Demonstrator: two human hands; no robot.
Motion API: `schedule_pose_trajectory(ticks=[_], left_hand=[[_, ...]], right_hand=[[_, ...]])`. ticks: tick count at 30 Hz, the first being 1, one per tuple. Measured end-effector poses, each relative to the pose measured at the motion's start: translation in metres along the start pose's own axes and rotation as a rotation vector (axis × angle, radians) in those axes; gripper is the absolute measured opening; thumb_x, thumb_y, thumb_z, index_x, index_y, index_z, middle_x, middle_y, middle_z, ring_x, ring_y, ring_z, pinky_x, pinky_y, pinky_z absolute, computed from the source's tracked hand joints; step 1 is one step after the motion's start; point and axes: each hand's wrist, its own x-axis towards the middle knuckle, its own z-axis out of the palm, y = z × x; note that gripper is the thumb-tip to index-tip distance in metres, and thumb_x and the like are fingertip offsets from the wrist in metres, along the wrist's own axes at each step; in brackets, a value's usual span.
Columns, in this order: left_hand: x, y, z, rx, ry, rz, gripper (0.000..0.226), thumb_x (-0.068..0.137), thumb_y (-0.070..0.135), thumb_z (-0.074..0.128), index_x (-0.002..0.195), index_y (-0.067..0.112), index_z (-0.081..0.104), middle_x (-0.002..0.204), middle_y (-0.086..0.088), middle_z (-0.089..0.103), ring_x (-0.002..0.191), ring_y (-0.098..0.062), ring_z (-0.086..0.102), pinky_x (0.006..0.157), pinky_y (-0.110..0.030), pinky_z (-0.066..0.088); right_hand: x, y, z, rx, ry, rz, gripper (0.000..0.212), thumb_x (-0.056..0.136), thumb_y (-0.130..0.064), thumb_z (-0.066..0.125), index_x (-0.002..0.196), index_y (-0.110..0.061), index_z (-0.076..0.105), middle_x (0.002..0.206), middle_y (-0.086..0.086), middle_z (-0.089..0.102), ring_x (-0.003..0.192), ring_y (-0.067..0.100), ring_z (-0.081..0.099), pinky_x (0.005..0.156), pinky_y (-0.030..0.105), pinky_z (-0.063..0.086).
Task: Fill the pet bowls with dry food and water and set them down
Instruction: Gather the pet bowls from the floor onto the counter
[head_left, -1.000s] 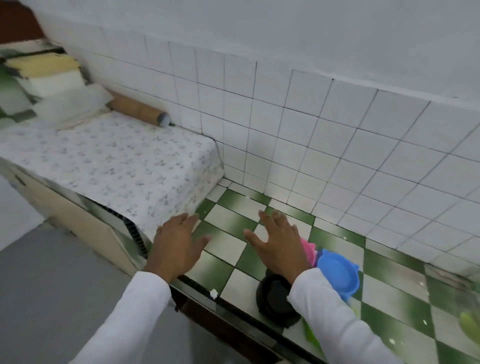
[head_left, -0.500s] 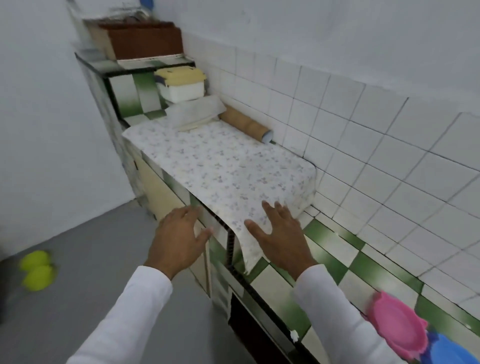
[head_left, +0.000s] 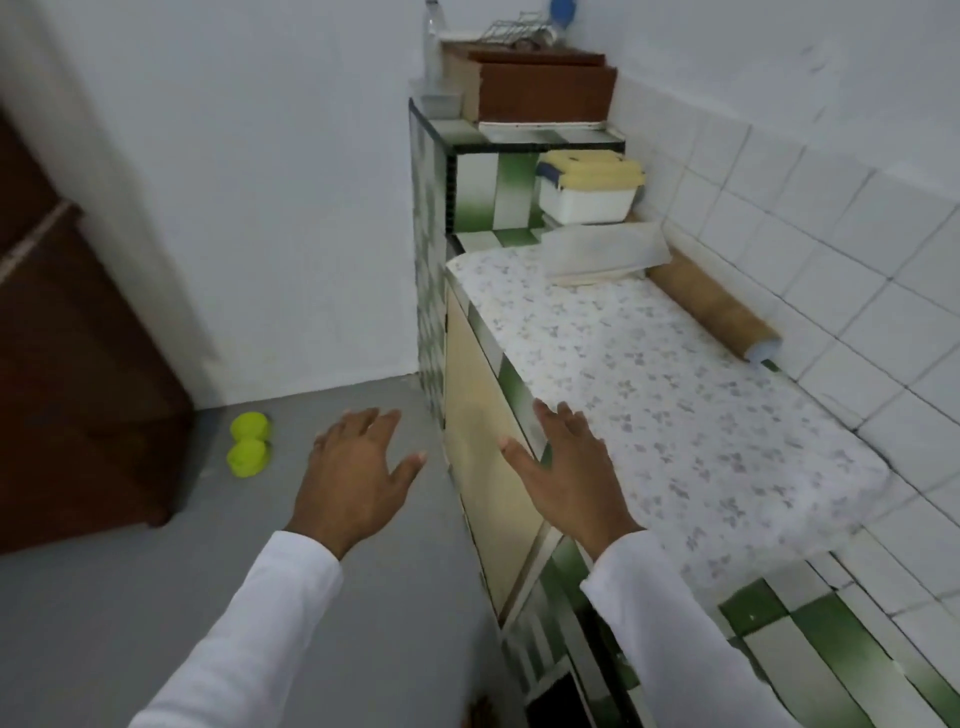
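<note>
A yellow-green double pet bowl (head_left: 249, 443) lies on the grey floor at the left, beside a brown wooden door. My left hand (head_left: 358, 478) hovers over the floor with fingers spread and holds nothing. My right hand (head_left: 563, 475) is also open and empty, held in front of the counter's front edge. Both hands are well to the right of the double bowl. The pink, blue and black bowls seen earlier are out of frame.
A tiled counter (head_left: 810, 639) runs along the right wall, partly under a patterned cloth (head_left: 670, 400). On it lie a cardboard roll (head_left: 714, 309), a folded packet (head_left: 605, 254) and a lidded white box (head_left: 589, 192). A brown box (head_left: 540, 85) sits on a raised ledge. Grey floor (head_left: 156, 597) spreads left.
The view has swung left, away from the green-checked counter with the coloured bowls, toward the floor and the yellow-green bowl. Both hands stay open and empty in front of me.
</note>
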Motion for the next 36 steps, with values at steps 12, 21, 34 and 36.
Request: schedule_pose_trajectory(ticks=[12, 21, 34, 36], left_hand=[[0.082, -0.058, -0.014, 0.055, 0.06, -0.223, 0.078, 0.089, 0.07, 0.044, 0.151, 0.022, 0.05, 0.157, -0.01, 0.046, 0.148, -0.033, 0.037, 0.12, -0.054, 0.029], [0.127, -0.111, -0.014, 0.085, 0.074, -0.338, 0.07, 0.095, 0.062, 0.056, 0.152, 0.022, 0.048, 0.158, -0.011, 0.044, 0.147, -0.037, 0.037, 0.12, -0.057, 0.03], [0.212, -0.231, -0.019, 0.069, 0.072, -0.441, 0.079, 0.087, 0.072, 0.038, 0.143, 0.02, 0.057, 0.148, -0.014, 0.055, 0.141, -0.043, 0.045, 0.112, -0.063, 0.038], [0.227, -0.255, -0.023, 0.061, 0.072, -0.455, 0.085, 0.084, 0.075, 0.032, 0.143, 0.02, 0.057, 0.147, -0.014, 0.056, 0.14, -0.043, 0.047, 0.111, -0.062, 0.04]], right_hand=[[0.136, -0.068, 0.034, -0.023, -0.158, -0.247, 0.081, 0.093, -0.076, 0.036, 0.16, -0.034, 0.02, 0.17, -0.001, 0.012, 0.156, 0.02, 0.007, 0.126, 0.047, 0.008], [0.212, -0.105, 0.069, -0.044, -0.261, -0.322, 0.081, 0.093, -0.076, 0.038, 0.16, -0.034, 0.02, 0.169, 0.0, 0.014, 0.156, 0.023, 0.008, 0.126, 0.049, 0.011], [0.335, -0.203, 0.154, -0.182, -0.398, -0.429, 0.082, 0.093, -0.077, 0.034, 0.16, -0.035, 0.016, 0.17, 0.003, 0.01, 0.156, 0.026, 0.006, 0.125, 0.05, 0.012], [0.355, -0.224, 0.165, -0.196, -0.41, -0.435, 0.081, 0.093, -0.078, 0.034, 0.16, -0.035, 0.016, 0.17, 0.002, 0.01, 0.156, 0.026, 0.006, 0.126, 0.049, 0.011]])
